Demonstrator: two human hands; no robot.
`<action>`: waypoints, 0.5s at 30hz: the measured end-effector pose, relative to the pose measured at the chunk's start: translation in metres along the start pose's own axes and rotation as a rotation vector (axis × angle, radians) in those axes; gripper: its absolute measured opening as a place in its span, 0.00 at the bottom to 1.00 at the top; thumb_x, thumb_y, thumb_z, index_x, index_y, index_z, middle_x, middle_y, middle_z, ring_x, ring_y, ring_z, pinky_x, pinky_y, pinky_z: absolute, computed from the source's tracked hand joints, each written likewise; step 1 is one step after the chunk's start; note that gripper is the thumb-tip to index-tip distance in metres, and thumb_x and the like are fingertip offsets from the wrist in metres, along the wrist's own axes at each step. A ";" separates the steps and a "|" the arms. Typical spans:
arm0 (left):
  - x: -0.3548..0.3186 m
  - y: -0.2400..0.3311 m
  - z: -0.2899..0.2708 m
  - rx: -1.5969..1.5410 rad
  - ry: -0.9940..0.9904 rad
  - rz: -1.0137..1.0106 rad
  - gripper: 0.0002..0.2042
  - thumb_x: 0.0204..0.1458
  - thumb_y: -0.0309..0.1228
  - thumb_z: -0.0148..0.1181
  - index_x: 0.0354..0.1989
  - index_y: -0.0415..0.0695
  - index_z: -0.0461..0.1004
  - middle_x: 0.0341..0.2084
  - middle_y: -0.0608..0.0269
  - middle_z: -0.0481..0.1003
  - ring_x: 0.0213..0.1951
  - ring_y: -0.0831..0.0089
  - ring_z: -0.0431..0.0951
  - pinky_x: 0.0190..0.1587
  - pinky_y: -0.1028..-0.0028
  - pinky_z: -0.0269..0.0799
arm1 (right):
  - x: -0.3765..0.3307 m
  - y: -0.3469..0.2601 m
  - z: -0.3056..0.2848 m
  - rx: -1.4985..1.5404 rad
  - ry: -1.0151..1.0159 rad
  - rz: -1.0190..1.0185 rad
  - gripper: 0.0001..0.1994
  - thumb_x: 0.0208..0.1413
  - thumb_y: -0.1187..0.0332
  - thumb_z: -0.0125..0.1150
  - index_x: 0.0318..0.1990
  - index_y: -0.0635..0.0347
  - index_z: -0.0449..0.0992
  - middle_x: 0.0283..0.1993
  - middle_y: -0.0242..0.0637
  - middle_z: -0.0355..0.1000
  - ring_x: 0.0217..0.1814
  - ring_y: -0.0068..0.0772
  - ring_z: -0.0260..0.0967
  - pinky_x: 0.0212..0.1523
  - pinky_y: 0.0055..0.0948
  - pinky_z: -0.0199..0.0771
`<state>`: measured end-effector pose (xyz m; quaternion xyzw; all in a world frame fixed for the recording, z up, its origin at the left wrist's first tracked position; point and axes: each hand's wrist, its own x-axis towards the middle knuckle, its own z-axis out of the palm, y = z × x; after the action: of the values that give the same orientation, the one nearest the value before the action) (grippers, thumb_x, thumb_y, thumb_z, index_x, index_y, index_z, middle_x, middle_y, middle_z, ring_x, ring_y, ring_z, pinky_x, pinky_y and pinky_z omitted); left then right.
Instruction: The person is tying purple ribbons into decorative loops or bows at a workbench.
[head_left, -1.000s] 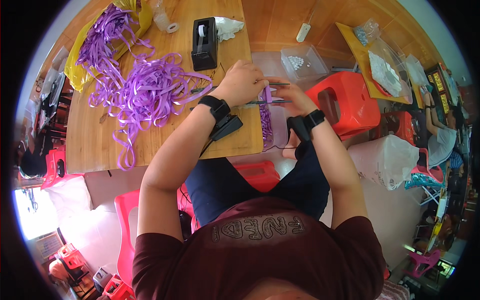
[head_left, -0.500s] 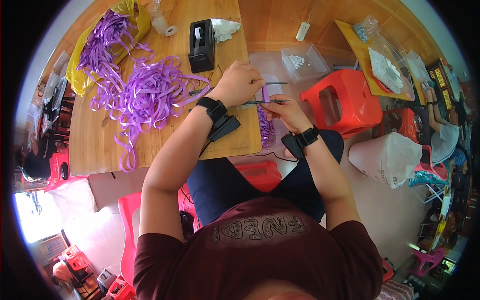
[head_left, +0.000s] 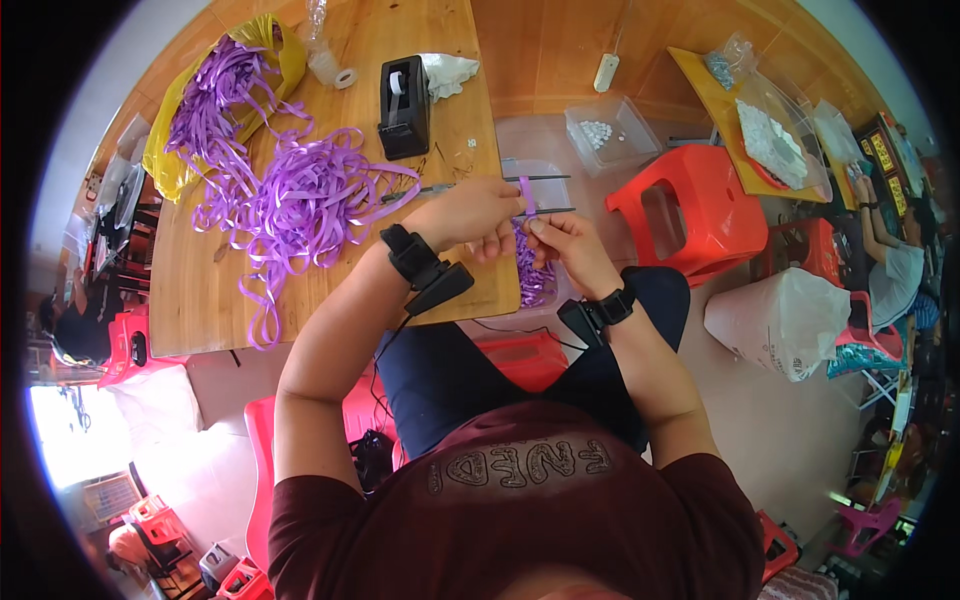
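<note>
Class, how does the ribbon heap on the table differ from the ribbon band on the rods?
The heap is a large tangle of many loops; the band is small and nearly straight. The heap lies loose on the table, whereas the band spans the gap between two dark rods. Both are purple.

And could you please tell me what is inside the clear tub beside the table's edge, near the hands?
Purple ribbon lies in the near part of the clear tub. The right hand hides part of the tub; anything beneath the top ribbon cannot be seen.
</note>
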<state>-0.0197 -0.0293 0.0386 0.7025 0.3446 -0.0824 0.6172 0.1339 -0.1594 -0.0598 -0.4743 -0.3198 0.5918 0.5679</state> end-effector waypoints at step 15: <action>-0.003 -0.022 0.004 -0.335 -0.157 0.082 0.11 0.62 0.33 0.45 0.41 0.38 0.67 0.23 0.57 0.75 0.18 0.73 0.76 0.21 0.76 0.73 | 0.053 -0.125 0.066 -0.419 -0.117 -0.130 0.11 0.60 0.64 0.62 0.41 0.64 0.79 0.32 0.30 0.76 0.24 0.14 0.63 0.27 0.16 0.63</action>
<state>-0.0337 -0.0338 0.0212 0.5949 0.2755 -0.0532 0.7533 0.1243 -0.0780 0.0675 -0.5251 -0.4979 0.5012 0.4745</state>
